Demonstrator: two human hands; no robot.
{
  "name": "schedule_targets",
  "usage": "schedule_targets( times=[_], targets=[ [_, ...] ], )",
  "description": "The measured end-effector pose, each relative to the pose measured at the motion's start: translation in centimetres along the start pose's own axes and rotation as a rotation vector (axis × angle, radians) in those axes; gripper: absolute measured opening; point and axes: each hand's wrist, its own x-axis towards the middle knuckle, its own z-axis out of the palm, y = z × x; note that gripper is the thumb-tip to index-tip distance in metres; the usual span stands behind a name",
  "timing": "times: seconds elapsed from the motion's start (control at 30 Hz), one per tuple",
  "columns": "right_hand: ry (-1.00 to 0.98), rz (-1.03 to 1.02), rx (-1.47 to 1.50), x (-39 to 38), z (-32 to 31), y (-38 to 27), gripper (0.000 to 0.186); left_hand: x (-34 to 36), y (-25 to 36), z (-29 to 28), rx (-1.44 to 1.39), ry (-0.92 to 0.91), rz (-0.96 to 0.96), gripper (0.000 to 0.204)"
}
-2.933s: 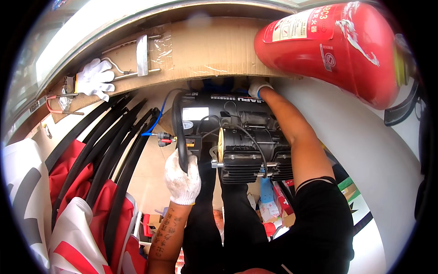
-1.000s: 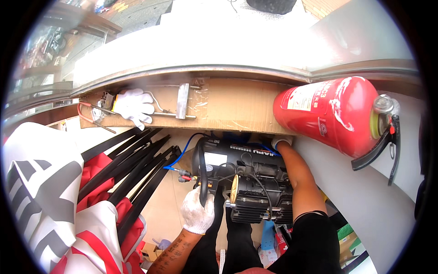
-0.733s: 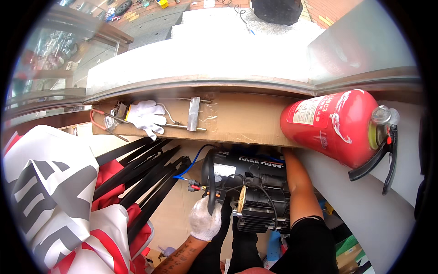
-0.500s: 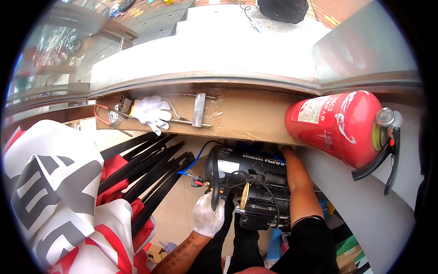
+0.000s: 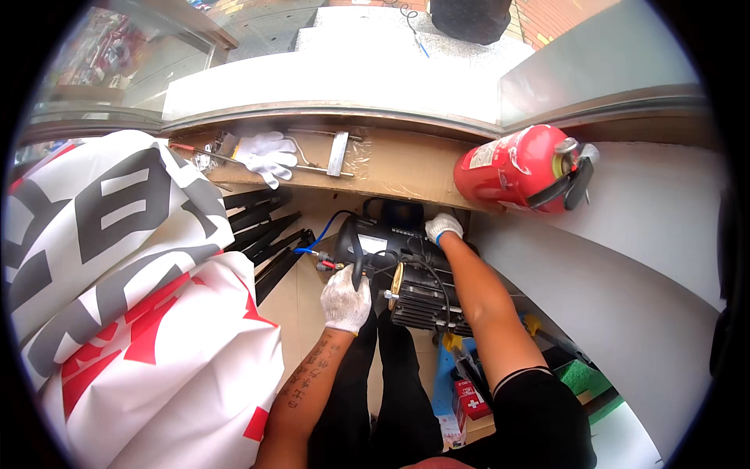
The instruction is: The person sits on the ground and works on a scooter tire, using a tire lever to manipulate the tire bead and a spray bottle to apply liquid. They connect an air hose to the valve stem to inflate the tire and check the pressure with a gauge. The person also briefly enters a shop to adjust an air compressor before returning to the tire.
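A black air compressor with a finned motor, a round tank and thin cables is below the window ledge, just beyond my legs. My left hand, in a white knit glove, is closed around the curved black handle at its left end. At the far right end of the tank, my gloved right hand has its fingers curled against the compressor; the fingertips are hidden. Beside my left hand, a blue hose runs to red-and-black fittings.
A red fire extinguisher lies on the cardboard-covered ledge, with a white glove and a metal tool farther left. White printed fabric and black poles crowd the left. A grey panel bounds the right.
My right hand, formerly hidden beneath the ledge's edge, now shows at the compressor's right end. The view has shifted, and the white fabric fills more of the left. My left hand still grips the handle.
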Motion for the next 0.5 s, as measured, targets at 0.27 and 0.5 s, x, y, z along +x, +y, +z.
schedule_targets(
  times=[0.27,0.5],
  targets=[
    [0.371,-0.213,0.407,-22.0,-2.7,-6.9,0.035,0.4,0.8,-0.5,0.161,-0.114,-0.189,0.043],
    [0.55,-0.483,0.693,-39.2,5.2,-4.5,0.026,-10.6,-0.8,-5.3,0.147,-0.11,-0.102,0.074]
  ],
)
